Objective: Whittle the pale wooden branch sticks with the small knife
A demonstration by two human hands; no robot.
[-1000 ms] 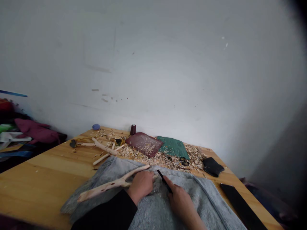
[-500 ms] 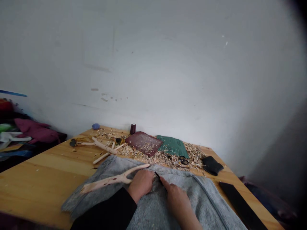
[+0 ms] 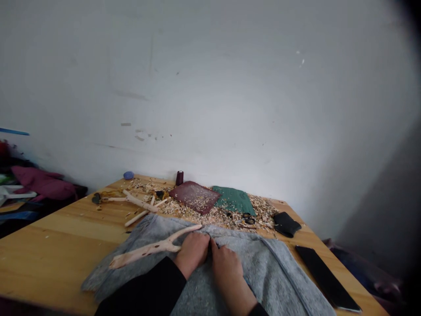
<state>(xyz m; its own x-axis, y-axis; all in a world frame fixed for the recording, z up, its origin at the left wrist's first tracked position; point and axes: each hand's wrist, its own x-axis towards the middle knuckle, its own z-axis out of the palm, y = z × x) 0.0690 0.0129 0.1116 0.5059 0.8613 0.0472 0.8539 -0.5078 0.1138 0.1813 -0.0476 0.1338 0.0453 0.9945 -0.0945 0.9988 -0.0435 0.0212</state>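
Observation:
A peeled, forked branch [image 3: 144,253] lies slantwise over a grey fleece cloth [image 3: 263,259], its thick end to the left and one prong pointing up and right. My left hand [image 3: 194,251] is closed around the branch's other prong, whose tip is hidden by the fingers. Right beside it, my right hand [image 3: 226,265] is wrapped around a knife, now mostly covered by the fingers; only a bit of dark shows by the thumb. Both hands are close together over the cloth.
Wood shavings [image 3: 263,210] are strewn across the table's back. Among them are maroon cloth [image 3: 194,196], green cloth [image 3: 233,199], scissors [image 3: 249,218], a thread spool [image 3: 179,178] and peeled sticks [image 3: 141,202]. A black pouch [image 3: 287,224] and a phone [image 3: 325,275] lie right; the wall [image 3: 210,87] stands behind.
My right hand has moved left and turned, coming up against my left hand, and the dark blade seen earlier is now hidden. My left hand keeps its grip on the branch.

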